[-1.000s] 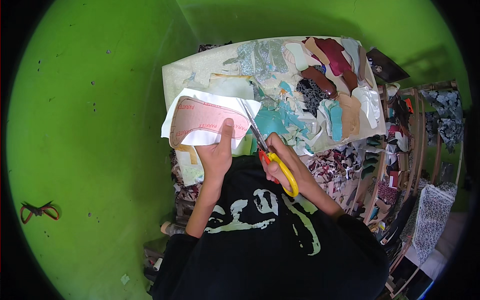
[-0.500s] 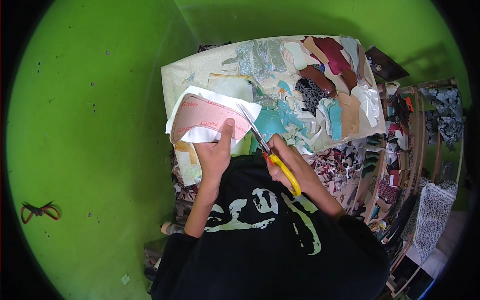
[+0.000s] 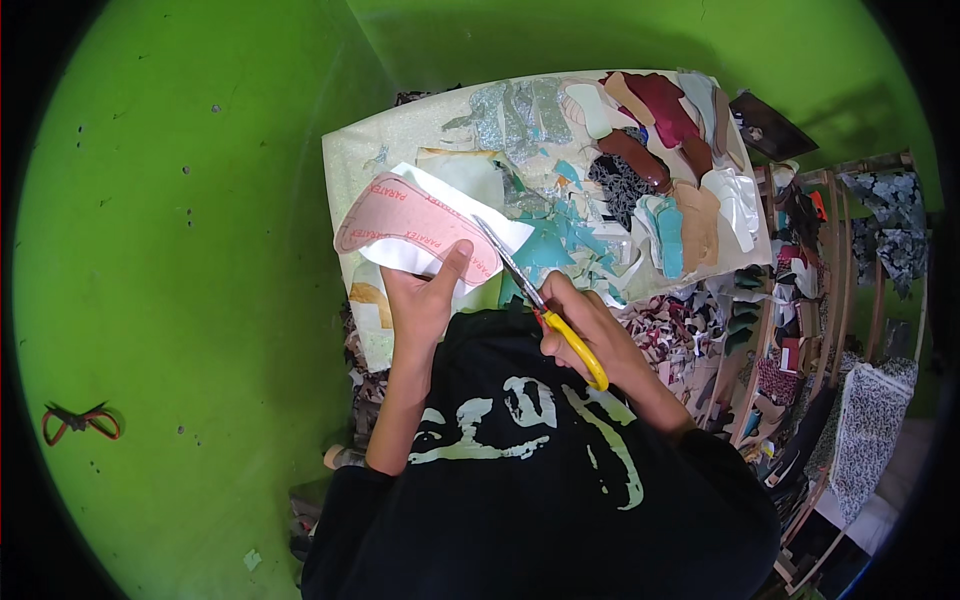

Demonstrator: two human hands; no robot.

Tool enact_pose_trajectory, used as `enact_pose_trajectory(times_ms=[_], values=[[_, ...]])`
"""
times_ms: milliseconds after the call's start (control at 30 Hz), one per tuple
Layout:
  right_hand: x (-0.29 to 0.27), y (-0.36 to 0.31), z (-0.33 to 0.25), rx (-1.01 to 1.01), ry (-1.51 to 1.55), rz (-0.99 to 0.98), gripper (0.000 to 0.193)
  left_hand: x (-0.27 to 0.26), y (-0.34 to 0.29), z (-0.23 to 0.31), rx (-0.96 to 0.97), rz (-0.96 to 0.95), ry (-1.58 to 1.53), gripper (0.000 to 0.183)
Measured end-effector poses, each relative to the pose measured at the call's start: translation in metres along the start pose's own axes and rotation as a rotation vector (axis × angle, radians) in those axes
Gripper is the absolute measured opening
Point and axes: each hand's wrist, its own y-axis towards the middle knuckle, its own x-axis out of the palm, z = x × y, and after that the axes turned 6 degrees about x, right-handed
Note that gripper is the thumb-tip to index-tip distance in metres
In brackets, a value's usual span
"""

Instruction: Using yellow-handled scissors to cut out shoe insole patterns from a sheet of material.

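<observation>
My left hand [image 3: 422, 305] grips a pink insole piece [image 3: 405, 215] with red print, together with the white sheet [image 3: 508, 233] under it. The thumb presses on top near the piece's right end, and the fingers are hidden beneath. White sheet sticks out past the pink outline at the upper and right side and along the lower edge. In my right hand [image 3: 592, 328] is a pair of scissors [image 3: 572, 347] with yellow handles. Their blades point up and left, over the white margin close to the pink outline; how far apart they are cannot be made out.
Behind the hands, a pale worktable [image 3: 365, 160] carries teal scraps [image 3: 545, 245], a brown shoe-shaped piece [image 3: 635, 160] and stacked cut pieces. Mixed offcuts [image 3: 665, 335] lie to its right, beside a wooden rack [image 3: 838, 260] with hanging material. A green wall [image 3: 180, 300] stands at left.
The pink piece and white sheet have turned clockwise, and their right end has shifted right and down. The scissors and right hand have moved slightly right and down.
</observation>
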Motion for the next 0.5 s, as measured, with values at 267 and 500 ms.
enact_pose_trajectory(times_ms=[267, 500], values=[[0.003, -0.009, 0.008, 0.069, -0.013, -0.03, 0.054, 0.001, -0.009, -0.005, -0.124, -0.056, -0.172, 0.051], [0.004, -0.028, 0.022, 0.114, -0.047, -0.047, 0.06, 0.005, -0.021, 0.002, -0.354, -0.067, -0.289, 0.061]])
